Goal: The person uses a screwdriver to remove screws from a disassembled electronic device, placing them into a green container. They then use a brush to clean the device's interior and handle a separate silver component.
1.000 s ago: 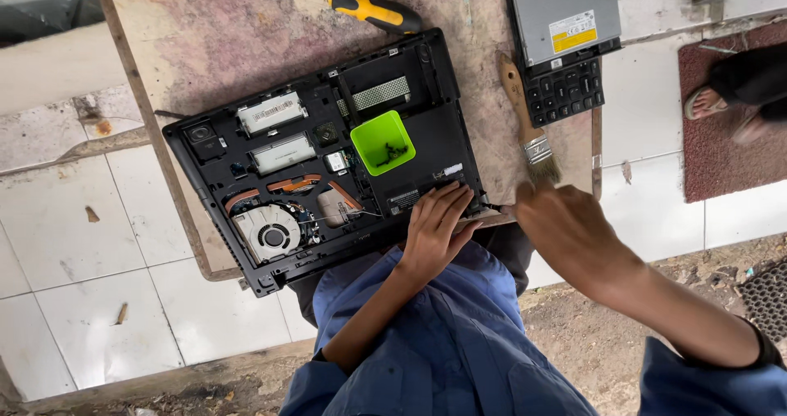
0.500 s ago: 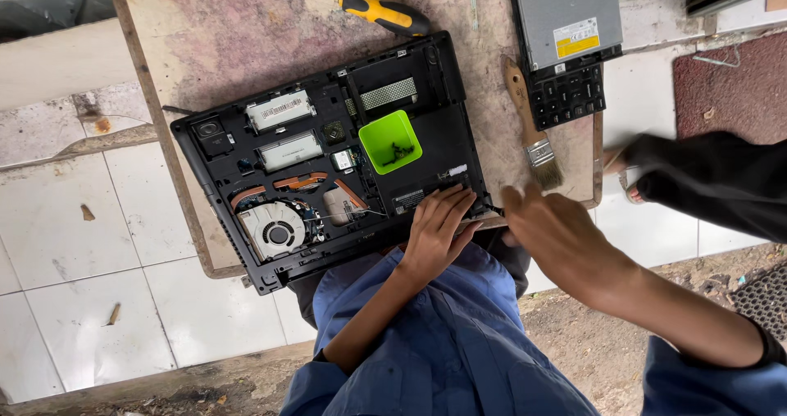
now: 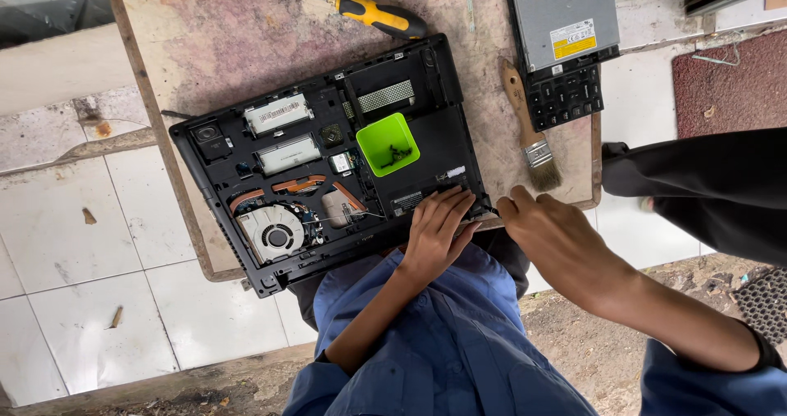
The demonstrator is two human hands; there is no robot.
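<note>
While my left hand (image 3: 434, 236) presses flat, fingers spread, on the near right corner of the opened laptop base (image 3: 328, 158) to steady it, my right hand (image 3: 557, 244) pinches a thin dark tool (image 3: 489, 209) at that edge; green tray (image 3: 388, 144) holds loose screws.

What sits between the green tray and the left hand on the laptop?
In the head view, only bare black laptop base with a small label strip lies between the green tray and the left hand.

Left hand (image 3: 434, 231) flat, right hand (image 3: 557, 240) beside, fingers curled.
</note>
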